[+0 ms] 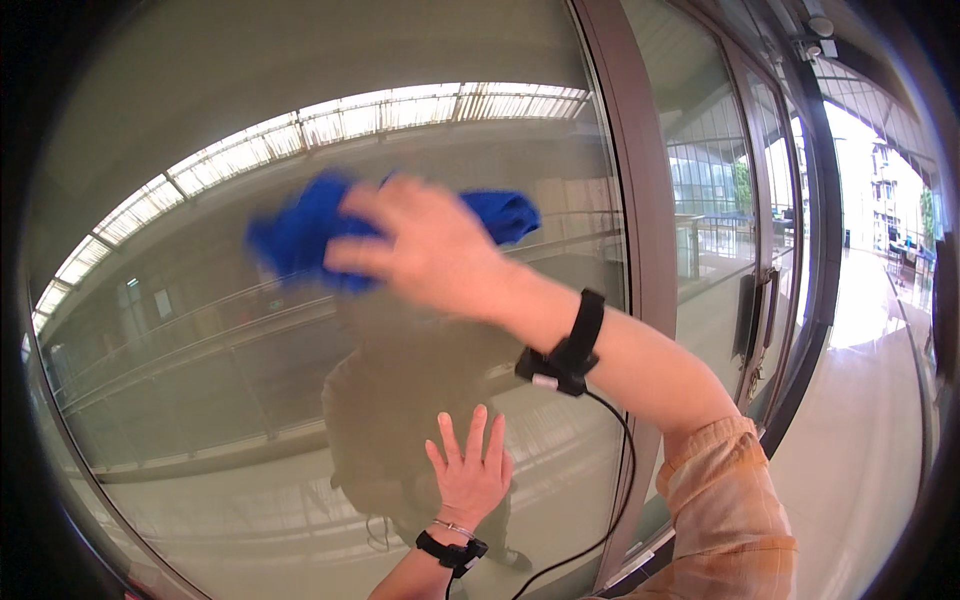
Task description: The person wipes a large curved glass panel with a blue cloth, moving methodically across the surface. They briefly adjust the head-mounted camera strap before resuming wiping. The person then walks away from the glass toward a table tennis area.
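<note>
right hand (425, 250) presses blue cloth (300, 235) flat on glass pane (200, 400), fingers gripping it | left hand (470, 470) below cloth, open, flat on pane

Motion blurs the right hand (430, 250) and blue cloth (300, 235).

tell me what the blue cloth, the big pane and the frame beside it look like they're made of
Blue cloth: soft fabric, maybe microfibre; it bunches and folds under the right hand, matte, though blurred.
Pane: glass, glossy; it is see-through and mirrors the person, with the left hand flat on it.
Frame: probably painted or coated metal, smooth grey-brown with a dull sheen; I cannot be sure.
</note>
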`<move>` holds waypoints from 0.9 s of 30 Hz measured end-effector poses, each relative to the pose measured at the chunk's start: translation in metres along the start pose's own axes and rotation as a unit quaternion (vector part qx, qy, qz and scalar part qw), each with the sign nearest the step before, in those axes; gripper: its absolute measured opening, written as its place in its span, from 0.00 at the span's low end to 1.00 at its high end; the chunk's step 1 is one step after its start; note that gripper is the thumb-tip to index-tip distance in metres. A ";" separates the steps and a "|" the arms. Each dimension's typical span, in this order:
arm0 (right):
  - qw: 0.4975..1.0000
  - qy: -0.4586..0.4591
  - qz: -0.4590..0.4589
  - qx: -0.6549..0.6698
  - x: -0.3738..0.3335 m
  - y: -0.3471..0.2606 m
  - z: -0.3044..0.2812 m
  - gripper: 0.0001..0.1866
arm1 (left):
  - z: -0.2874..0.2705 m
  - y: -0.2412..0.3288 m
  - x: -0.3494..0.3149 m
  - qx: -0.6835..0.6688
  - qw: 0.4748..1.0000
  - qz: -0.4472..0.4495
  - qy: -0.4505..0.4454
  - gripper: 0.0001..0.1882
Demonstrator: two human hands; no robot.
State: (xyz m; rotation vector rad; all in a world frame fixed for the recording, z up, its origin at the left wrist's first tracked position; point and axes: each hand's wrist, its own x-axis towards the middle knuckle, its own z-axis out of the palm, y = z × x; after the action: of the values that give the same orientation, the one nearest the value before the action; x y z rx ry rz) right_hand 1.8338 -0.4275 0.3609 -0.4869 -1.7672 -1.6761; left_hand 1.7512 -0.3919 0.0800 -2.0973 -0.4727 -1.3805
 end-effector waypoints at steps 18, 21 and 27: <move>0.997 -0.076 -0.001 -0.012 -0.051 -0.002 -0.030 0.18 | -0.002 -0.006 -0.002 -0.015 1.000 0.004 0.003 0.27; 0.985 -0.168 -0.045 -0.001 -0.055 0.006 -0.047 0.21 | -0.002 -0.008 -0.001 -0.012 1.000 0.005 0.006 0.27; 0.907 0.043 0.307 -0.284 -0.045 0.120 -0.066 0.25 | 0.003 0.008 0.005 -0.022 0.999 0.014 0.021 0.27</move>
State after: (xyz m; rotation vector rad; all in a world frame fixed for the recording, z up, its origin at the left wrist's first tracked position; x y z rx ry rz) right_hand 1.9590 -0.4714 0.4181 -1.0788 -0.8808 -1.6680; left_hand 1.7599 -0.3959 0.0811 -2.0968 -0.3971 -1.4280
